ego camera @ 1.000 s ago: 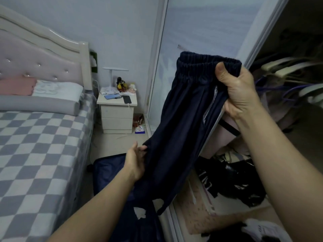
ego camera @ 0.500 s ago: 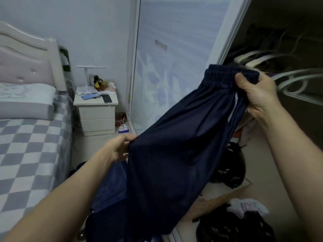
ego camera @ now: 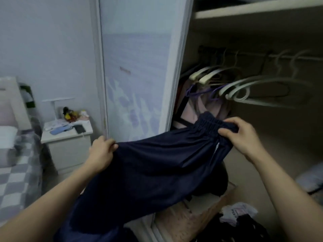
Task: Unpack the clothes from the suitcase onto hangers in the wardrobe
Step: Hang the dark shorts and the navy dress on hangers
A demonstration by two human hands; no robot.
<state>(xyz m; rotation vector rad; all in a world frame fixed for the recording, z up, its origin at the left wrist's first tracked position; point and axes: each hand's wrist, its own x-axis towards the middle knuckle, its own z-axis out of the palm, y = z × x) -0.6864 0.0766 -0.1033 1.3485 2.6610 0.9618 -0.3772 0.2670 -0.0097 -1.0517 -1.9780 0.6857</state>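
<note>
A pair of navy trousers (ego camera: pixel 157 168) with an elastic waistband is stretched between both hands in front of the open wardrobe. My right hand (ego camera: pixel 243 135) grips the waistband at the right. My left hand (ego camera: pixel 102 151) grips the fabric further down the legs, at the left. The trouser legs hang down to the lower left and out of view. Inside the wardrobe, several pale hangers (ego camera: pixel 244 91) hang on the rail (ego camera: pixel 288 56), above and beyond the waistband. The suitcase is hidden behind the trousers.
The sliding wardrobe door (ego camera: pixel 138 75) stands left of the opening. A pink garment (ego camera: pixel 206 105) hangs at the wardrobe's left end. Dark and white clothes (ego camera: pixel 239 217) lie on the wardrobe floor. A white nightstand (ego camera: pixel 68 147) and the checked bed (ego camera: pixel 14 180) are at the left.
The view has swung right and up into the wardrobe. My left hand has risen with the fabric, so the trousers now lie nearly level. My right hand has lowered with the waistband.
</note>
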